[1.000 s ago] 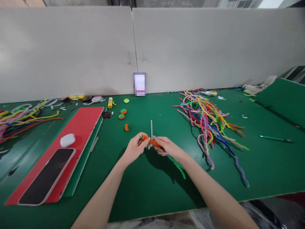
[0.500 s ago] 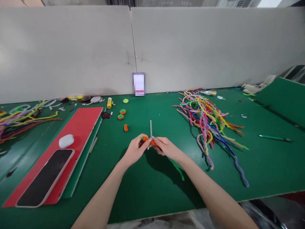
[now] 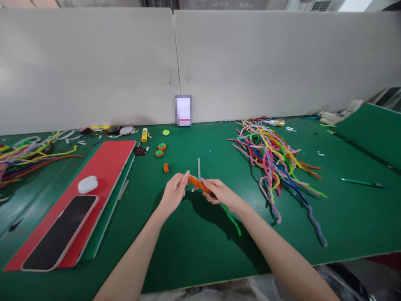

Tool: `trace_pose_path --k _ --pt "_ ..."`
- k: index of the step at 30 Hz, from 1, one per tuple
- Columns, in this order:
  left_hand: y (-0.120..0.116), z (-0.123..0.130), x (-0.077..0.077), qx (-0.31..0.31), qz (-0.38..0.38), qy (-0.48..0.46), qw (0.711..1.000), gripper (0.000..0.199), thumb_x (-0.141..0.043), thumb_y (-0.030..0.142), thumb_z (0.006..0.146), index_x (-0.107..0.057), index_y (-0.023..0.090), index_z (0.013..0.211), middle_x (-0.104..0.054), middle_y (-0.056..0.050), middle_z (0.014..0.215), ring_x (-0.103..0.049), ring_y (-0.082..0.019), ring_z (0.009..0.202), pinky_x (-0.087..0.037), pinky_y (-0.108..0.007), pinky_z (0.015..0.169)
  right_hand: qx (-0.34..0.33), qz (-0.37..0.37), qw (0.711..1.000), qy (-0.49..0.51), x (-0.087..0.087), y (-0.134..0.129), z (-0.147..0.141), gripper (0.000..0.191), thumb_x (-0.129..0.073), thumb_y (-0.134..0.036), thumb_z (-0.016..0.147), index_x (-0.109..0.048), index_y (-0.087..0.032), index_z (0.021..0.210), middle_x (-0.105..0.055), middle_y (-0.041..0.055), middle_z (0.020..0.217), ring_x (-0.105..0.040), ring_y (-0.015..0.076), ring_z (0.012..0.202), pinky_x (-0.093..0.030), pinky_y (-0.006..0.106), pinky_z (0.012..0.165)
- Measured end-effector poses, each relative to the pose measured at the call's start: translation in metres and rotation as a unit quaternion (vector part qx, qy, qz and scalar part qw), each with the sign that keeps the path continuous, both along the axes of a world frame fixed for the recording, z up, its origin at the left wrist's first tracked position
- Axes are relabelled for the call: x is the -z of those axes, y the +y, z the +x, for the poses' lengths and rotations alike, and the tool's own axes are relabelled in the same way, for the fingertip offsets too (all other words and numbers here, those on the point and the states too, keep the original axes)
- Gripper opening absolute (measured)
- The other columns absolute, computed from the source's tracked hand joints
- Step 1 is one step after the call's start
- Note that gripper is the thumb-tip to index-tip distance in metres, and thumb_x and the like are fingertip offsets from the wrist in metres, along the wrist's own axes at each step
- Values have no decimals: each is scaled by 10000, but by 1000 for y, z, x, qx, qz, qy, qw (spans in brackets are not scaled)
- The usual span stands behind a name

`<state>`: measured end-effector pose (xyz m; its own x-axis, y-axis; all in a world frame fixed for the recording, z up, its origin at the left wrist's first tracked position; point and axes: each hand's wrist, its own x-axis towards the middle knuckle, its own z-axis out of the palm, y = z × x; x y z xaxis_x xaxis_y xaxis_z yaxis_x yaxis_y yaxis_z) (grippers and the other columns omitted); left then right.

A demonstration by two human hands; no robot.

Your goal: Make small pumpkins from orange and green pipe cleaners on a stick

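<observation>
Orange strip (image 3: pixel 197 182) between left hand (image 3: pixel 174 190) and right hand (image 3: pixel 219 193), both closed on it.

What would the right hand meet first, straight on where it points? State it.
Likely the left hand, past the orange piece the right hand holds; depth near the grey stick is unclear.

No text can be read. The upright screen (image 3: pixel 183 110) against the partition (image 3: pixel 266 62) is pixelated, its content blurred out. Faint pale marks, perhaps writing, on the grey surface (image 3: pixel 232 4) beyond are illegible. The labels on the yellow glue stick (image 3: pixel 144 135) and white bottle (image 3: pixel 277 123) are too small.
</observation>
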<state>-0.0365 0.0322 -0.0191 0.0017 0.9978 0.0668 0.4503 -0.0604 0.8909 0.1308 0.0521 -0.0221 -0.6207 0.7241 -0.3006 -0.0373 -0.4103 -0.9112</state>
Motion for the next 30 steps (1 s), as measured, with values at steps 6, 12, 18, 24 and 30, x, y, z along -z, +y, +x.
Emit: trace_pose_path --k 6,12,18,24,30 --pt "0 2 2 45 0 -12 999 368 -366 418 849 -648 196 930 -506 -5 717 -450 -93 564 -360 -204 531 -41 -4 997 62 7 -6 -4 429 -370 -519 834 -531 -128 908 -456 -44 466 -336 53 327 -193 178 307" --pt "0 3 5 75 -20 -44 996 377 -359 414 852 -641 206 993 -490 -21 806 -475 -101 638 -397 -208 578 -45 -82 987 130 9 -8 -10 318 -483 -451 807 -511 -138 853 -371 -67 524 -257 21 365 -101 158 338" --pt "1 2 6 38 7 -19 999 358 -366 400 854 -630 219 1013 -546 -36 909 -517 -125 757 -412 -241 716 -47 -110 984 134 9 -7 -9 283 -498 -414 812 -506 -132 807 -244 -91 515 -165 23 394 -82 166 368" --pt "2 -1 3 -10 -3 -34 999 374 -381 430 838 -618 218 1035 -553 -29 877 -487 -99 615 -423 -220 580 -53 -116 983 131 9 -7 -10 308 -488 -433 816 -513 -127 799 -233 -90 521 -140 24 400 -86 172 372" --pt "3 -1 2 -18 -5 -53 998 388 -383 442 835 -620 204 1031 -550 -31 847 -478 -97 597 -418 -212 556 -57 -117 984 125 8 -7 -10 329 -490 -454 809 -510 -127 789 -233 -94 515 -136 21 396 -82 176 372"
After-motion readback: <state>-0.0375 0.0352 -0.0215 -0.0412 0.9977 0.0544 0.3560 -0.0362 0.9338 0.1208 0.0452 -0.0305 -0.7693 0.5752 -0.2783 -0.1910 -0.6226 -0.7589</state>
